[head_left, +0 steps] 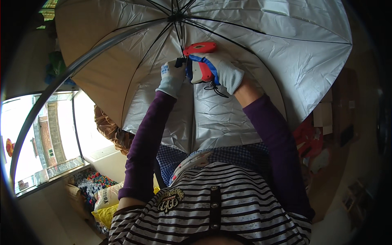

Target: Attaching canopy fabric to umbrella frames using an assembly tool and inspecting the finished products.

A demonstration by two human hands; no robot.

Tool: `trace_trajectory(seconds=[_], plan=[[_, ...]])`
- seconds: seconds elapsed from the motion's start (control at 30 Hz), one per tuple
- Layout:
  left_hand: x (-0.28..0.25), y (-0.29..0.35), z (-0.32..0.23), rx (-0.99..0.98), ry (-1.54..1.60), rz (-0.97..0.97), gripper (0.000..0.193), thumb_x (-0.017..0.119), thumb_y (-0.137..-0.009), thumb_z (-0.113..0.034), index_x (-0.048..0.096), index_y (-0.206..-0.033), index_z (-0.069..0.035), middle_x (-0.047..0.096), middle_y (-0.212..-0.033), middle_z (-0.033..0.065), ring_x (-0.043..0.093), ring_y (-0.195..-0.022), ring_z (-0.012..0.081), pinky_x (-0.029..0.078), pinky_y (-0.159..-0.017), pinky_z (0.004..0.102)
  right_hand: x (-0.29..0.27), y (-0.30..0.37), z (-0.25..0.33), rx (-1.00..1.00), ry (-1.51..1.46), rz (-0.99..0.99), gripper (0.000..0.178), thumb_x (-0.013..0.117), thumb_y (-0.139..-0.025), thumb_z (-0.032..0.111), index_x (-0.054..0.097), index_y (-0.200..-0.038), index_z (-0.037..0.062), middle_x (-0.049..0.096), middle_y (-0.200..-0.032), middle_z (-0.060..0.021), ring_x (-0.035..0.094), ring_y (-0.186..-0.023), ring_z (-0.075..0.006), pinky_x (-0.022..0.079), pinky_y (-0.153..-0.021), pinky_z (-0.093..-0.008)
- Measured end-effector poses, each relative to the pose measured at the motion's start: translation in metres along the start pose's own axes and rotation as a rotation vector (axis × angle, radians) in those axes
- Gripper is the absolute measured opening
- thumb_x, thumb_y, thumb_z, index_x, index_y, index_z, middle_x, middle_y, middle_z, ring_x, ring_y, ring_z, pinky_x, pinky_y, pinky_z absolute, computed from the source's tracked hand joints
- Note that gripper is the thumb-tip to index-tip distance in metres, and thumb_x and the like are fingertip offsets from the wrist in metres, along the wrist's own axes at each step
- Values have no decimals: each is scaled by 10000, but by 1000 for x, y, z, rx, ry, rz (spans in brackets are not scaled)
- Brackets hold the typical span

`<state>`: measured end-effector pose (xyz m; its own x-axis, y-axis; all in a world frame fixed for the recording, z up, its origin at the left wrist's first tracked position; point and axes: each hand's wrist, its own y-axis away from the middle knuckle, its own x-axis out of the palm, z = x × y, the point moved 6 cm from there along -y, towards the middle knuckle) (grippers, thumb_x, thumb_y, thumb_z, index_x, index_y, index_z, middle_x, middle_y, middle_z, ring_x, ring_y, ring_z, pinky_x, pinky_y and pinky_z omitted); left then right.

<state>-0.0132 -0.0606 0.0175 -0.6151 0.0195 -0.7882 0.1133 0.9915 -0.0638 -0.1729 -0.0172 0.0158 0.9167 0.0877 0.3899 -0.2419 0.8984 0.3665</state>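
Note:
An open umbrella (261, 24) is spread in front of me with its silvery inner side showing. Its thin dark ribs fan out from a black hub (176, 18), and the grey shaft (94, 49) curves away to the lower left. My left hand (173, 73), in a white glove with dark fingertips, is closed at one of the ribs; its fingertips are partly hidden. Close beside it, my right hand (223, 70), in a white-and-blue glove, grips a red-and-white hand-held tool (201, 72) with a dangling black cord (216, 90). The tool's exact kind is unclear.
A bright window (45, 143) lies at left. Below it are a heap of multicoloured pieces (96, 181) and a white-and-yellow sack (107, 204). Brown gathered fabric (112, 130) hangs behind the umbrella's left edge. At right are a red bag (308, 141) and cardboard (323, 116).

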Motion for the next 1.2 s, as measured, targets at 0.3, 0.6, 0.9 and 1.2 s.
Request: trace_trajectory(seconds=[0.3,0.6,0.9,1.2], plan=[[14,-8,12,0,-96,34,270,613,-828,-338,724,-858,-94,678,-755,161,675,-737,318,508,-665,414,-23,-58,-59,157,-172,-9,338,653,-874,317,602,-1092,63,673,-900,-70,665,-731,-196,551,-611,-342],[-2,-4,1,11,-222,-13,265,580,-826,-332,724,-910,-125,688,-883,168,660,-861,346,519,-770,443,-25,25,-69,171,-471,347,339,614,-911,279,595,-1099,-2,678,-913,-129,680,-821,-228,574,-726,-358],[-151,-87,-10,-22,-771,-102,358,508,-899,-346,639,-1139,-114,646,-1097,175,632,-999,343,517,-845,437,27,73,-48,-113,-158,419,295,645,-891,202,600,-1111,11,681,-942,-126,682,-766,-226,585,-688,-348],[-69,12,2,333,-358,-400,703,673,-804,-392,398,-1365,-72,489,-1266,230,586,-1055,372,509,-839,436,37,78,-36,-829,131,300,413,697,-845,109,561,-1234,92,540,-1235,-110,590,-1077,-242,510,-938,-342]])
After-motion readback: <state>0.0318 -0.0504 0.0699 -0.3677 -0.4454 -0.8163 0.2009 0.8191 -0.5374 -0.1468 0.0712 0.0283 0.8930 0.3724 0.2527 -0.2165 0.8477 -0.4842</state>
